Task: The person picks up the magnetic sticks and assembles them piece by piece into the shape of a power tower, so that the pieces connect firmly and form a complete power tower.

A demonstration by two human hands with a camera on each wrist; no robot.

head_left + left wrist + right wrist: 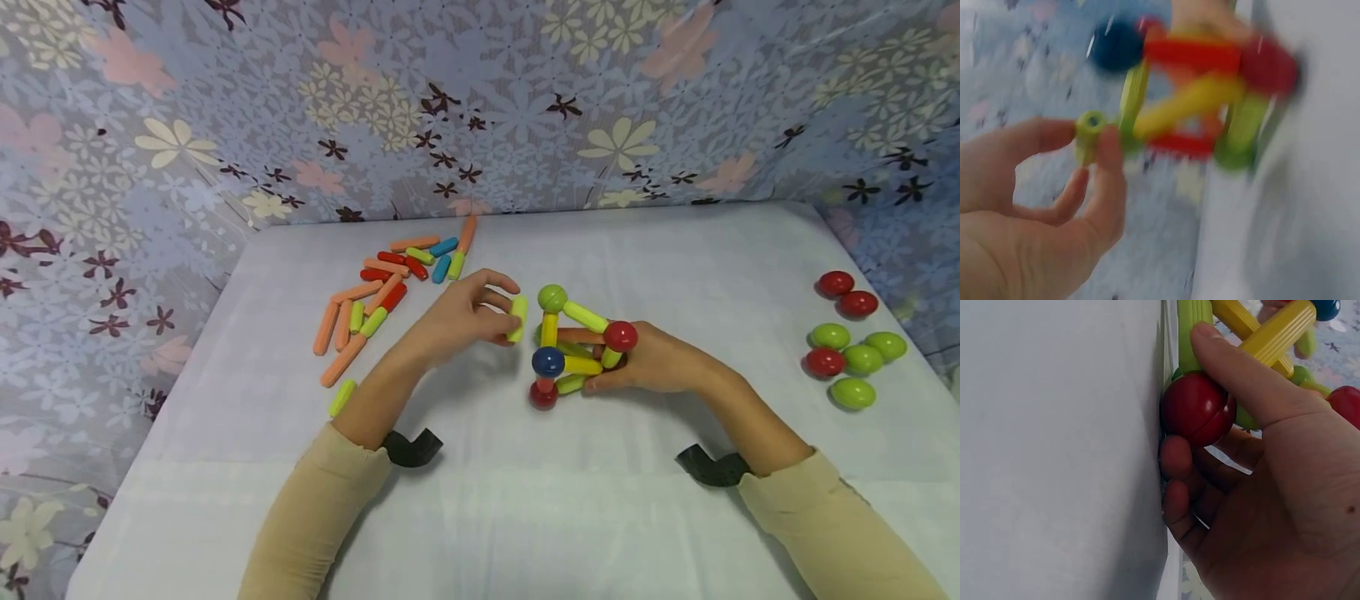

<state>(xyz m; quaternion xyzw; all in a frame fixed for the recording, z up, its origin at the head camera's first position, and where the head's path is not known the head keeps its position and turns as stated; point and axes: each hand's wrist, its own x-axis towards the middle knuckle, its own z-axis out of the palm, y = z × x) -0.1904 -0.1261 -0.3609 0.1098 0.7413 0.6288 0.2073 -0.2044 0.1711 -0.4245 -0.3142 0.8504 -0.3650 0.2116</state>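
just left of the ball-and-stick frame (581, 365), your left grip (468, 312) pinches a lime stick (519, 318) between thumb and fingers. the relation to watch, most likely, is that narrow gap: the lime stick is near the frame but apart from it, with the green ball (552, 298) to its right and a little farther from you, and the blue ball (548, 362) to its right and nearer you. in the head view the stick's long axis runs near to far, its far end leaning slightly right; in the left wrist view one holed end shows, though you can't tell its exact tilt. your right grip (652, 357) holds the frame from the opposite side, over the white worktop (525, 525), so your left is nearer both balls.
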